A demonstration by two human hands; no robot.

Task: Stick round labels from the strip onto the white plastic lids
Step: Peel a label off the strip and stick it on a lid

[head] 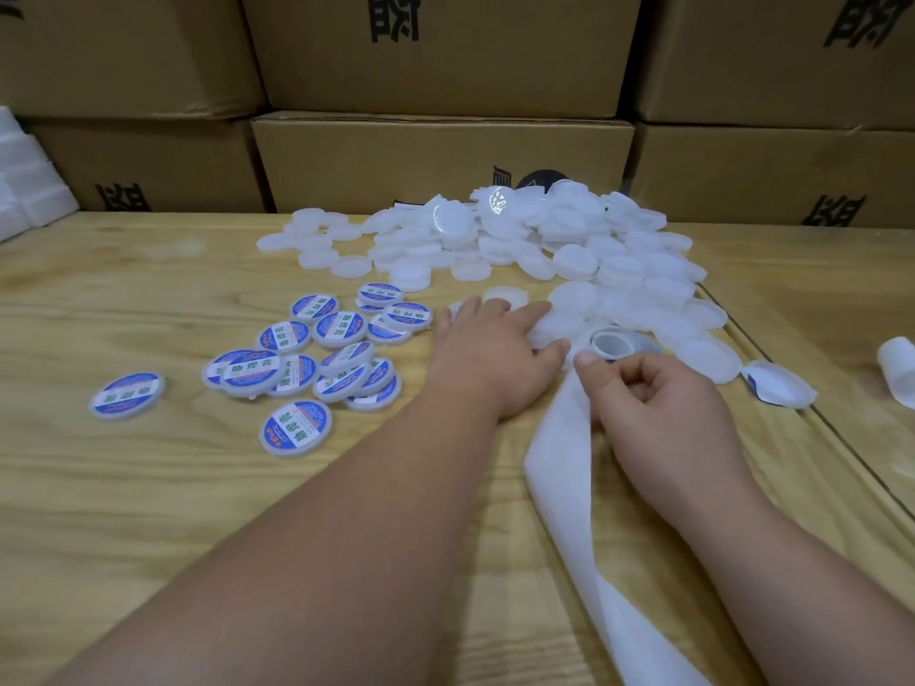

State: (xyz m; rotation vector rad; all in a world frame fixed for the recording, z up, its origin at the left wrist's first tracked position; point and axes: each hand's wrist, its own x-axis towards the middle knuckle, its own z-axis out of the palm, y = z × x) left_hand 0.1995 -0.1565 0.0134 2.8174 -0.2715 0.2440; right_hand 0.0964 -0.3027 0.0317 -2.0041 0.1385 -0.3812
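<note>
About twenty round white plastic lids (295,429) lie labelled on the wooden bench (124,487), a far bigger bare pile (569,240) remains; the left hand (490,349) reaches flat-fingered, the right hand (648,398) pinches the white label strip (559,467).

The pale plywood tabletop (148,487) looks like raw, unfinished wood, matt with the grain showing plainly, and the stacked brown cardboard boxes (440,156) behind it are matt too, creased a bit along the edges. The heap of plain white round plastic lids (569,250) is milky, half see-through and smooth, a couple of them catching a bright glare, while the lids with blue-and-white round paper labels (317,358) look slightly glossy on top. The long white backing strip (562,467) looks like thin, smooth, waxy paper with a soft sheen.
</note>
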